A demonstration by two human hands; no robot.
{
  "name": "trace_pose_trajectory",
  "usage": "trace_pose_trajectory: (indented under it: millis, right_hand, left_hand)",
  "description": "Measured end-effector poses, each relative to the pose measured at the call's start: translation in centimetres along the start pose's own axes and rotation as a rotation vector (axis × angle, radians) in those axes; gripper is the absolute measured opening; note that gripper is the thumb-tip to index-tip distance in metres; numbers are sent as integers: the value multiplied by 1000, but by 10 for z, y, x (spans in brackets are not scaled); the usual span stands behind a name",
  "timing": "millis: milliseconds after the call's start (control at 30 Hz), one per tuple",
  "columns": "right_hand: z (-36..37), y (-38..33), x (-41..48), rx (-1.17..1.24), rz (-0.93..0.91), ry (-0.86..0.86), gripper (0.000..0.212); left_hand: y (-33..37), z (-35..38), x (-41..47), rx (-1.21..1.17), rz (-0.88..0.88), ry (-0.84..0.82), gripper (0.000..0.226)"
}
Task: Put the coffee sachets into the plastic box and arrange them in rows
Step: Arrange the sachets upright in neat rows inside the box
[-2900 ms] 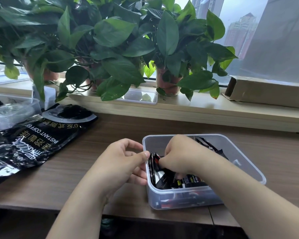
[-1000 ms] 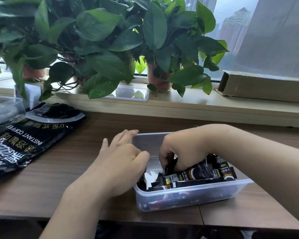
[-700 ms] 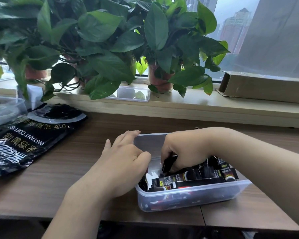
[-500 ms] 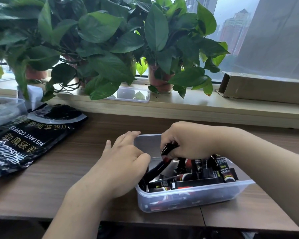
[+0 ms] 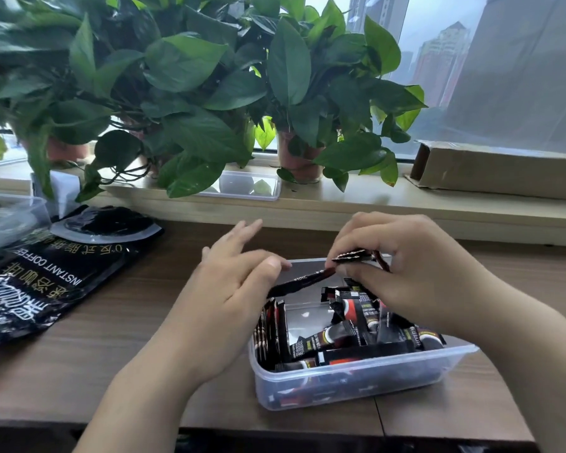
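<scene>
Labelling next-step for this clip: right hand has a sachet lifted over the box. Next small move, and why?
Probably lower the sachet in the right hand on edge beside the standing row at the left end of the plastic box: that row is begun, the other sachets lie jumbled, and the left hand hovers open there.

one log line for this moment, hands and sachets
right hand: pinches coffee sachet above plastic box | left hand: at its other end, grip unclear | box: upright sachets at left wall, loose sachets elsewhere
</scene>
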State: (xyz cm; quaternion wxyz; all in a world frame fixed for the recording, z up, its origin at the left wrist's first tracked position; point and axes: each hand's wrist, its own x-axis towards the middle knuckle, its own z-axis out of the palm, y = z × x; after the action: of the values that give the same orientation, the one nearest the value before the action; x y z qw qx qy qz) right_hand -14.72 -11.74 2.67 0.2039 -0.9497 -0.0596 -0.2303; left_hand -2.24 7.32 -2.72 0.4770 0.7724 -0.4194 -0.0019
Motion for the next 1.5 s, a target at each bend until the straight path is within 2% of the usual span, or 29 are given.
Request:
trace_pose_trajectory:
  millis: [67, 133, 233, 367, 467, 567, 700, 800, 933, 1100, 1233, 1367, 1500]
  right_hand:
    - [5, -3, -5, 68, 7, 53, 18]
    - [11, -6, -9, 122, 19, 102, 16]
    - [19, -8, -14, 236, 79, 183, 17]
    - [30, -8, -19, 376, 197, 287, 17]
    - [35, -12, -21, 513, 360, 488, 16]
    - [40, -10, -22, 696, 600, 644, 14]
    - [46, -11, -17, 657, 700, 560, 12]
    - [52, -16, -13, 755, 726, 475, 9]
    - [53, -19, -10, 907, 739, 391, 2]
    - [55, -20, -9, 931, 754, 386, 12]
    - [57, -20, -9, 890, 768, 356, 28]
    - [57, -19, -9, 930, 786, 302, 39]
    - [58, -21, -7, 901, 665, 415, 27]
  left_hand:
    - [9, -4, -2, -125, 89, 82, 41]
    - [19, -6, -5, -195, 131, 91, 27]
    - [27, -5, -10, -204, 107, 47, 16]
    - [27, -4, -9, -259, 56, 62, 14]
    - [24, -5, -7, -289, 15, 102, 15]
    - [21, -2, -5, -337, -40, 221, 13]
    - [22, 7, -3, -410, -104, 311, 13]
    - [28, 14, -7, -425, -107, 240, 8]
    - [33, 25, -10, -408, -109, 145, 15]
    - [37, 30, -13, -344, -118, 159, 19]
    - [40, 31, -14, -265, -128, 160, 28]
    - [37, 30, -13, -214, -142, 184, 23]
    - [36, 26, -12, -330, -170, 186, 21]
